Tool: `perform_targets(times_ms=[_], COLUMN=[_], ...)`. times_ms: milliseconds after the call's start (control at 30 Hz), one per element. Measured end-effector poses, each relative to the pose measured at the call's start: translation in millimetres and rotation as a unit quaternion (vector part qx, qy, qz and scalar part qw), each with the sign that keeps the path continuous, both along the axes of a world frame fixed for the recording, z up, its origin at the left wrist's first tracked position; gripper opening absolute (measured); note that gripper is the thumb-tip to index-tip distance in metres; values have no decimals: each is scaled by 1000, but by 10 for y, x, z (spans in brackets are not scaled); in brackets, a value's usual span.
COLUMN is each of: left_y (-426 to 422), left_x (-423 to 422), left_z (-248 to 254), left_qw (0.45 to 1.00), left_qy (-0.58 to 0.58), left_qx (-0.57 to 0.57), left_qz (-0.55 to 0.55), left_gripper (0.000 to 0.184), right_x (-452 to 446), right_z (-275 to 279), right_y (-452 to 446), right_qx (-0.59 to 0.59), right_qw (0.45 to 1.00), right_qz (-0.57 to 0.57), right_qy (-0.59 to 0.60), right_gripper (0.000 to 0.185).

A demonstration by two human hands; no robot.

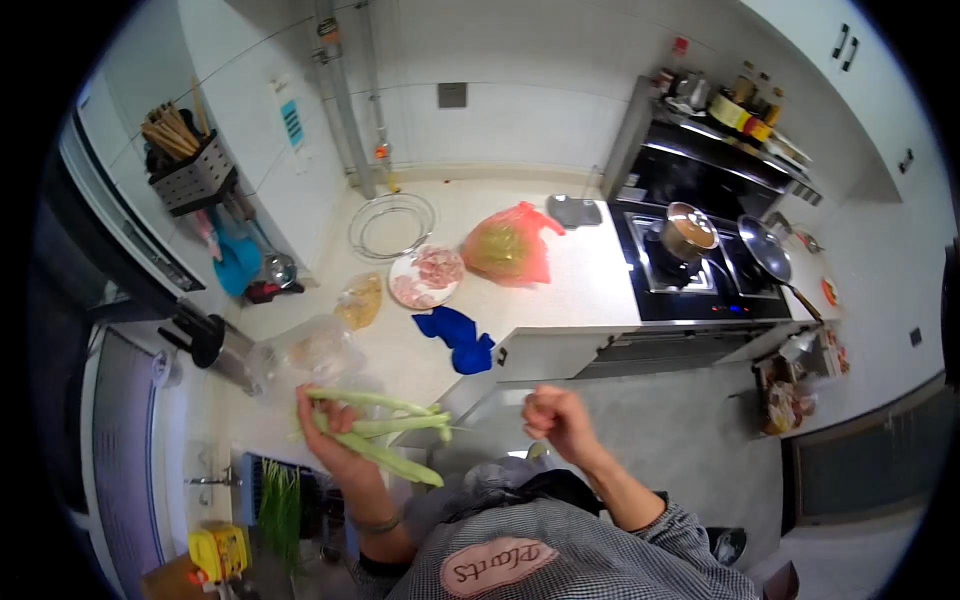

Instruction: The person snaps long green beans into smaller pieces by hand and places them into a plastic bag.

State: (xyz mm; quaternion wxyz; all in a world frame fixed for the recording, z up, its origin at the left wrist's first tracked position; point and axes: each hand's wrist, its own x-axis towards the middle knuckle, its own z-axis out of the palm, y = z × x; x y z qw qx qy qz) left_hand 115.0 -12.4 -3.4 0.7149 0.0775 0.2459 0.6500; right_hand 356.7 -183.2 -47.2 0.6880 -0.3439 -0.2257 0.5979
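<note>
Long pale green beans lie across my left hand, whose fingers are wrapped round them, above the counter's front edge. To the right, over the floor, my right hand is closed with its fingers curled in; what it pinches, if anything, is too small to make out. Beyond the beans, a clear plastic bag sits on the counter. Past it are a white plate of sliced meat, a small bag of yellowish food and a blue cloth.
A red plastic bag stands on the counter, with a wire rack behind the plate. At the right are the stove, a pot and a pan. Green stalks hang over the sink at lower left.
</note>
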Motion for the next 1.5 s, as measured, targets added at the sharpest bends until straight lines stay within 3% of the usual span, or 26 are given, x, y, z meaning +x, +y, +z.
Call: perform_targets(times_ms=[67, 133, 267, 333, 567, 633, 667, 700, 733, 800, 867, 933, 1000, 1100, 1167, 1267, 1367, 1500], left_y=[29, 18, 64, 136, 286, 374, 413, 455, 471, 407, 350, 308, 276, 268, 258, 237, 227, 177], left_x=[-175, -279, -489, -659, -904, -976, -984, -977, -1021, -1011, -1190, -1266, -1049, -902, -983, -1086, -1207, -1231], left_z=[4, 94, 107, 24, -81, -198, -264, -237, -201, 4, 110, 212, 529, 474, 378, 383, 395, 416], left_qw=[1000, 999, 999, 997, 994, 996, 995, 982, 958, 872, 817, 709, 615, 605, 624, 631, 638, 662], left_qy=[-12, 7, 5, 47, 85, 59, 59, 149, 240, 409, 517, 648, 685, 690, 691, 691, 686, 666], left_qx=[22, 31, 21, 30, -5, 0, -1, -27, -57, 29, 90, 246, 387, 396, 364, 353, 349, 345], left_qz=[1, 23, 37, 51, 64, 71, 83, 113, 147, 267, 239, 133, 56, 41, -29, 5, -9, -8], left_gripper=[17, 18, 18, 18, 17, 21, 21, 23, 26, 27, 30, 30, 29, 26, 26, 24, 23, 22], right_x=[-435, -754, -1265, -1403, -1510, -1594, -1548, -1464, -1405, -1251, -1179, -1211, -1274, -1400, -1395, -1331, -1245, -1239], right_z=[124, 206, 181, 123, 235, 149, 129, 218, 308, 497, 634, 716, 696, 830, 892, 960, 979, 961], right_y=[127, 241, 457, 572, 910, 1085, 1119, 1173, 1232, 1358, 1480, 1579, 1689, 1730, 1776, 1815, 1857, 1884], right_qx=[-53, -20, 48, 57, 5, 111, 113, 97, 85, 36, 71, 132, 225, 239, 245, 246, 231, 218], right_qw=[964, 926, 908, 946, 917, 975, 974, 960, 941, 900, 874, 840, 790, 786, 774, 758, 792, 799], right_qz=[-36, 9, 85, 70, 120, 57, 69, 59, 54, 60, 65, 56, 47, 69, 100, 119, 128, 100], right_qy=[-257, -378, -408, -312, -380, -185, -183, -256, -322, -430, -477, -523, -568, -566, -575, -593, -551, -552], right_gripper=[13, 25, 30, 27, 23, 23, 23, 21, 20, 19, 19, 20, 20, 21, 22, 18, 7, 6])
